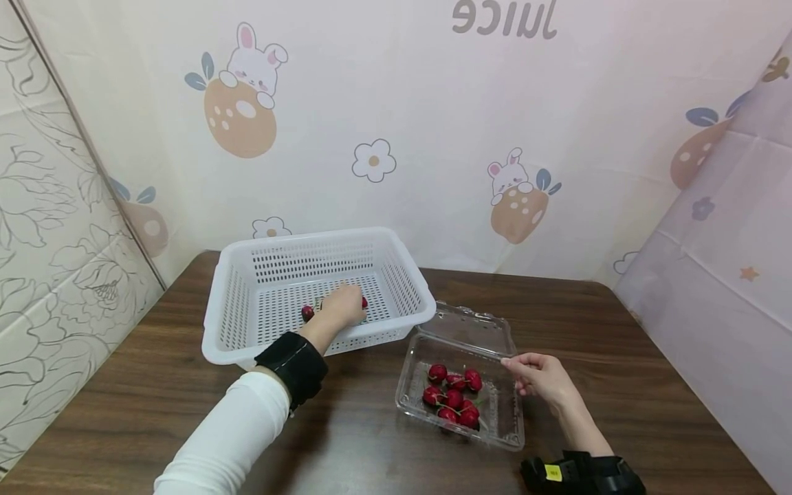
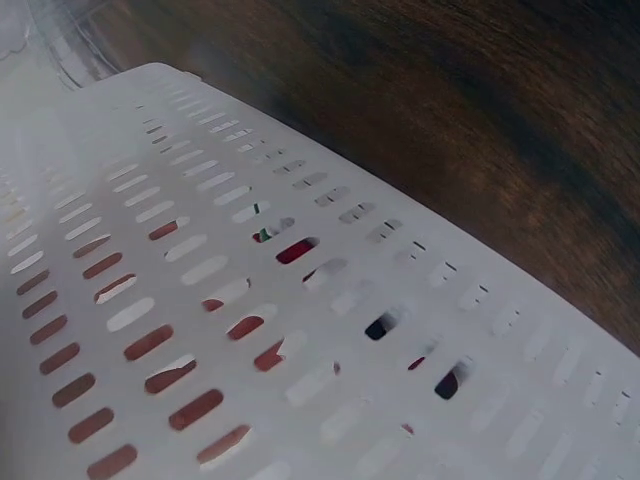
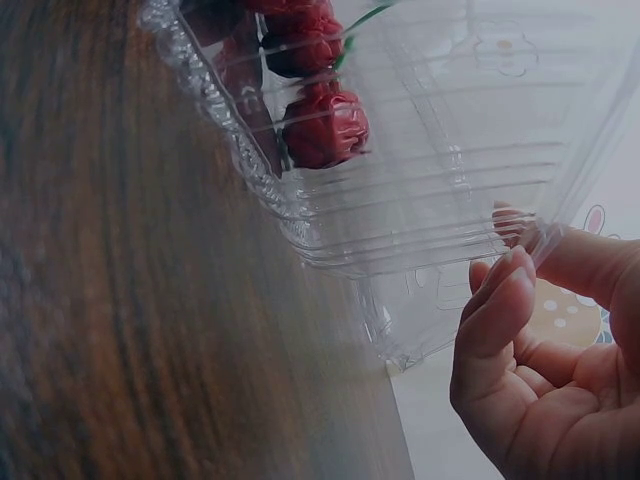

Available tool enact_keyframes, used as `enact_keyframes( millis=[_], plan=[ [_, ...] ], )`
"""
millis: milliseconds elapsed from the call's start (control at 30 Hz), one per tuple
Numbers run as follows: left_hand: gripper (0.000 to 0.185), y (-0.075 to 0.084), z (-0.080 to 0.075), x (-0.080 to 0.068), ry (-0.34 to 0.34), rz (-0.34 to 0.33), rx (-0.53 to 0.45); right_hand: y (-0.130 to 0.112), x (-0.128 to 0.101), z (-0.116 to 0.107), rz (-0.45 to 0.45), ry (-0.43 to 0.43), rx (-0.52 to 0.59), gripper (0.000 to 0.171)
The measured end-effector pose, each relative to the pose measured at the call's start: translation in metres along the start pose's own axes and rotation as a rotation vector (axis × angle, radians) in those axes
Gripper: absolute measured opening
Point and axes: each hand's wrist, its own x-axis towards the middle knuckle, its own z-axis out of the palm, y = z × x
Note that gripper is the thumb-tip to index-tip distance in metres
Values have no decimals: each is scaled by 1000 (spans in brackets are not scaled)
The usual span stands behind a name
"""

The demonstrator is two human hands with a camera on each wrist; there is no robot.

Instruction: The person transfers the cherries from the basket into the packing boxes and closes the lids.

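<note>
Seemingly midway: round red cherries divided.
Clear plastic box: right hand pinches corner; white plastic basket: left hand, grip hidden.

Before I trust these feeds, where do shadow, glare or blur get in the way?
Head: a soft shadow on the table beside the white sleeve, glints on the clear box; left wrist: hazy, the basket washed out toward the upper left; right wrist: dim, the table soft and streaky, glints along the box's edge.
</note>
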Motion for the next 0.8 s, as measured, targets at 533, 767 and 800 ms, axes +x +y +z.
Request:
enact_keyframes(
  millis=[533,767,800],
  plan=[
    [21,-3,11,14,-59,-20,-1,-1,-1,0,-3,-5,10,38],
    [22,-4,9,8,-54,10,10,-1,-1,0,-4,-2,8,36],
    [22,-4,10,8,-53,11,11,-1,-1,0,-5,-3,6,36]
  ],
)
